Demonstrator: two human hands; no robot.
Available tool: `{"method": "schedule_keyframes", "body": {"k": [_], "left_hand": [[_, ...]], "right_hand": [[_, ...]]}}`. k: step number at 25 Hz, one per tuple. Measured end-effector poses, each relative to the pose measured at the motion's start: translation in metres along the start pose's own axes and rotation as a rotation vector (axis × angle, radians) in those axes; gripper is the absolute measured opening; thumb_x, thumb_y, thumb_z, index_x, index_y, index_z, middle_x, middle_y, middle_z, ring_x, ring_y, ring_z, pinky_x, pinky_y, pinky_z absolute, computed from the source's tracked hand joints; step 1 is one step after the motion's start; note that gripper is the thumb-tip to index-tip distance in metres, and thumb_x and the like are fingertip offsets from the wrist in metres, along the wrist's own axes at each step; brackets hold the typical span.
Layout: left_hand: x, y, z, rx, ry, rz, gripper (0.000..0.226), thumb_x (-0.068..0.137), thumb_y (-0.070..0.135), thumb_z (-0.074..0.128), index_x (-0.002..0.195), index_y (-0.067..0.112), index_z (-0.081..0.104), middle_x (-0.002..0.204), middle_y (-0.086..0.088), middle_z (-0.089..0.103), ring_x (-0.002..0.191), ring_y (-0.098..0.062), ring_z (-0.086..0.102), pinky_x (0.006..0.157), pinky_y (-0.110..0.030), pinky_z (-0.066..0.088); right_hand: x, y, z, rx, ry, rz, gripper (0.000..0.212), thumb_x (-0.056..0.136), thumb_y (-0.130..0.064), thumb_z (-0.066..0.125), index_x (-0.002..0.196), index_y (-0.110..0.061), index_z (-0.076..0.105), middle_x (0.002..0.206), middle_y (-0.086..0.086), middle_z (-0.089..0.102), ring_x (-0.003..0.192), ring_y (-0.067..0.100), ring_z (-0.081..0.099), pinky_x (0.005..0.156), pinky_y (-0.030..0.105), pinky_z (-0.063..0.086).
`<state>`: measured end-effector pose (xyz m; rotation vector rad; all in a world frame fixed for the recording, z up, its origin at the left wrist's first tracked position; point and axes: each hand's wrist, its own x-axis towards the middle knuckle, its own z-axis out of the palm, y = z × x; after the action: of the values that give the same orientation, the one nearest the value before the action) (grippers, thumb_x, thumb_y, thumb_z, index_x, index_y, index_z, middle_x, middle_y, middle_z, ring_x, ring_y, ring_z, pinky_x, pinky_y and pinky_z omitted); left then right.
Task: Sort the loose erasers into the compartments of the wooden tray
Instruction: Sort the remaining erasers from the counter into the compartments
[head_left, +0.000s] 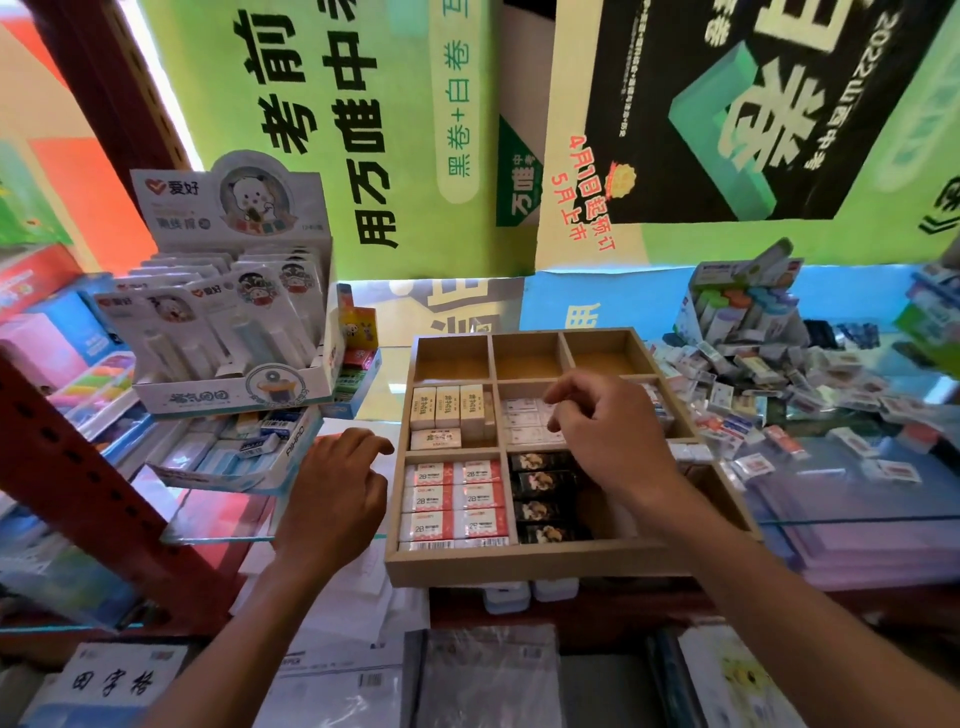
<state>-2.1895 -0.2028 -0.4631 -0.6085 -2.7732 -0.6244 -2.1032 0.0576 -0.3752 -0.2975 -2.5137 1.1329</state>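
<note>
Roughly half done, judging by the wooden tray (519, 564): four compartments hold erasers, back row of three bare. Big loose eraser pile (779, 395) right of tray, unsorted. Display box (228, 312) left of tray. Right hand (605, 426) over tray middle, fingers curled, hold unclear. Left hand (337, 493) beside tray, loosely curled, holding nothing.

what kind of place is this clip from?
Most likely a stationery shop. Packaged goods stand in a retail display box, a heap of loose erasers lies beside a wooden tray of sorted ones, and exam-book posters hang behind.
</note>
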Motion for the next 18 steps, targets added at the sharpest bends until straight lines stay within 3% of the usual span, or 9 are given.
{"method": "schedule_keyframes", "body": {"k": [2,5,7,9,14,18], "left_hand": [[0.002,0.001,-0.002,-0.01,-0.009,-0.031,0.026,0.09,0.024,0.049,0.112,0.019,0.064,0.12,-0.003,0.062,0.11,-0.021,0.053,0.093,-0.042,0.044],[0.002,0.007,-0.005,-0.026,-0.017,-0.071,0.021,0.093,0.013,0.058,0.113,0.019,0.063,0.121,-0.004,0.061,0.11,-0.02,0.052,0.092,-0.041,0.043],[0.001,0.008,-0.006,-0.014,-0.019,-0.072,0.021,0.094,0.013,0.057,0.113,0.019,0.061,0.121,-0.005,0.06,0.109,-0.021,0.052,0.092,-0.042,0.044],[0.0,0.009,-0.006,-0.004,-0.018,-0.068,0.021,0.094,0.012,0.056,0.113,0.018,0.061,0.119,-0.006,0.06,0.107,-0.022,0.052,0.092,-0.043,0.044],[0.0,0.008,-0.005,0.004,0.004,-0.043,0.021,0.093,0.024,0.048,0.11,0.021,0.06,0.116,-0.003,0.06,0.103,-0.018,0.052,0.088,-0.04,0.045],[0.004,0.008,-0.008,-0.071,-0.026,-0.085,0.018,0.095,0.009,0.056,0.107,0.021,0.062,0.12,-0.007,0.06,0.108,-0.022,0.052,0.089,-0.041,0.043]], "right_hand": [[-0.005,0.002,-0.003,0.025,-0.016,-0.017,0.014,0.095,-0.017,0.055,0.098,-0.024,0.067,0.089,-0.008,0.068,0.082,0.006,0.062,0.069,0.026,0.051],[-0.015,-0.014,0.008,-0.13,-0.188,-0.208,0.016,0.096,-0.029,0.054,0.11,-0.025,0.062,0.103,-0.005,0.065,0.096,0.008,0.056,0.089,0.035,0.051],[-0.019,-0.029,0.031,-0.318,-0.324,-0.323,0.029,0.098,-0.039,0.049,0.122,-0.025,0.053,0.118,0.002,0.062,0.11,0.014,0.049,0.107,0.043,0.038],[-0.019,-0.038,0.055,-0.49,-0.382,-0.345,0.038,0.1,-0.046,0.041,0.13,-0.023,0.044,0.132,0.008,0.057,0.128,0.026,0.043,0.115,0.052,0.021],[-0.013,-0.036,0.071,-0.545,-0.392,-0.301,0.04,0.099,-0.049,0.036,0.128,-0.021,0.039,0.129,0.01,0.061,0.129,0.032,0.046,0.115,0.057,0.011],[-0.02,-0.035,0.053,-0.481,-0.233,-0.329,0.035,0.101,-0.046,0.039,0.125,-0.021,0.045,0.124,0.007,0.064,0.129,0.028,0.048,0.116,0.053,0.012]]}}
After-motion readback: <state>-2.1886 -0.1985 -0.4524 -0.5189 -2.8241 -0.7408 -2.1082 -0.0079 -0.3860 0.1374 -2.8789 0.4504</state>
